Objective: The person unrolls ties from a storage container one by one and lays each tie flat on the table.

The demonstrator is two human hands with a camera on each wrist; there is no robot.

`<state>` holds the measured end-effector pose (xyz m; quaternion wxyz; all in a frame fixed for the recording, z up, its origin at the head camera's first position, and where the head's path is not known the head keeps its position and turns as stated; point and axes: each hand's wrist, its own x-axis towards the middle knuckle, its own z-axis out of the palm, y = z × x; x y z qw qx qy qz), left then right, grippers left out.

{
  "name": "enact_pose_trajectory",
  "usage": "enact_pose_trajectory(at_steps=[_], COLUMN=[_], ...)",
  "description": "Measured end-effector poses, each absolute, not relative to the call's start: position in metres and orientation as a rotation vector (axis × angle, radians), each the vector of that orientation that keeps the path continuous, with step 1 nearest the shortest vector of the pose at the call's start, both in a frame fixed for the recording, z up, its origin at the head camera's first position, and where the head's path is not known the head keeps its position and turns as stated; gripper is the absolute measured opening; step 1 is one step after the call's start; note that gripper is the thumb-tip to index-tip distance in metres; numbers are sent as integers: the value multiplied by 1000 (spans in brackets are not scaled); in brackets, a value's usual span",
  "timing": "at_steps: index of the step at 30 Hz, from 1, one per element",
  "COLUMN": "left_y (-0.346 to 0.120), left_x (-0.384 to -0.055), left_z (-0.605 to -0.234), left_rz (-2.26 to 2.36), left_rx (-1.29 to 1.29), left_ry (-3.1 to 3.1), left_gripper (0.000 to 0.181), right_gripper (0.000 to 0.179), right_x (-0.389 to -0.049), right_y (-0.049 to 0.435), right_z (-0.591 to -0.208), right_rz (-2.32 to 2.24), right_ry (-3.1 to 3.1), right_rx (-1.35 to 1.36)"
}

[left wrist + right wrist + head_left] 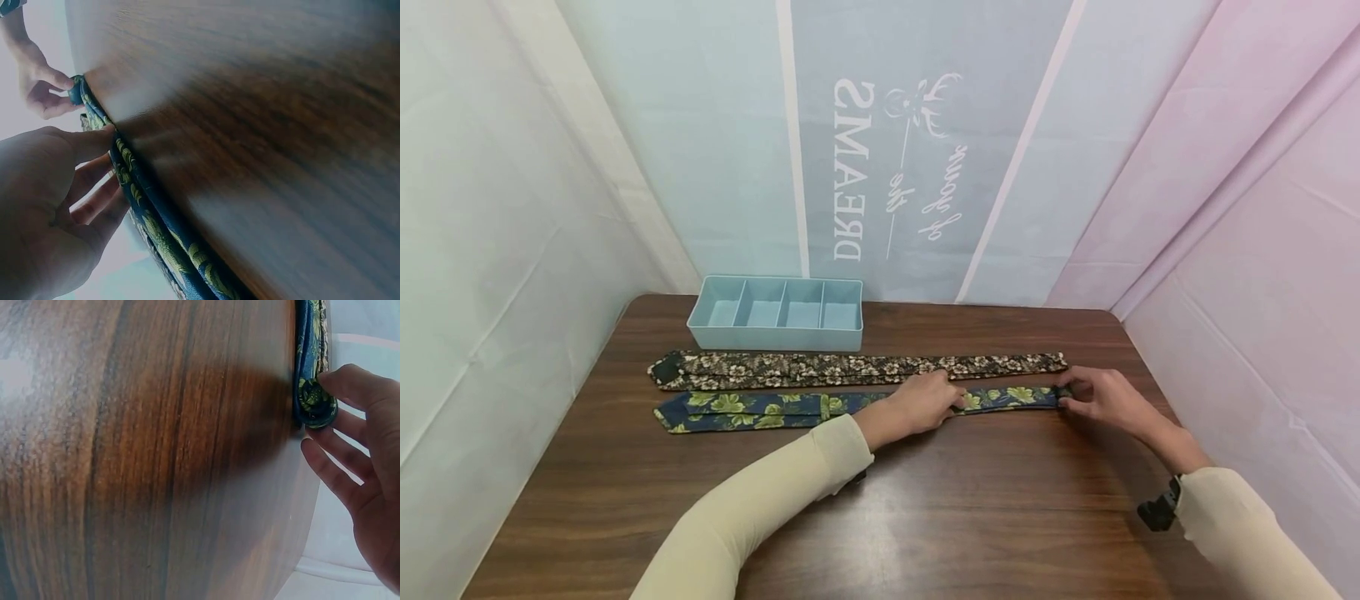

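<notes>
A blue necktie [760,410] with yellow-green flowers lies lengthwise across the table, its wide pointed end at the left. My right hand [1108,402] pinches its narrow right end, which is curled into a small roll [315,403] in the right wrist view. Farther left along the same tie, my left hand [925,402] holds it between thumb and fingers, the thumb on the near edge and the fingers on the far side. Just behind lies a dark necktie [820,368] with cream and brown flowers, stretched out flat and parallel to the blue one.
Behind the ties, at the table's back left, stands a light blue tray [775,337] with several compartments. The brown wooden table [925,525] backs onto a printed curtain [1000,167], and pale cloth hangs on both sides.
</notes>
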<state>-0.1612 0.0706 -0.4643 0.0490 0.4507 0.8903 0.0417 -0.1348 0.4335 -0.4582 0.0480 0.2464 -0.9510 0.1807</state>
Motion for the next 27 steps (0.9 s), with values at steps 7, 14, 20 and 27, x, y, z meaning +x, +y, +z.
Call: enact_pose_trajectory(at_steps=[7,14,20,27], left_y=[66,60,55,47], left_x=[-160,-160,-160,-161], left_z=[-465,-463,-463,-462], left_rz=[115,121,134,192], left_rx=[1377,1366,1348,1353], left_ry=[2713,2713,2714,2697], left_gripper=[33,32,33,34], right_gripper=[31,29,26,25], right_x=[-136,-137,-137,-136], right_y=[434,435,434,433], right_z=[-460,-459,-462,-459], right_rz=[473,445,499,570], right_ry=[-2785,-2792,-2803,-2917], right_rx=[908,917,868,761])
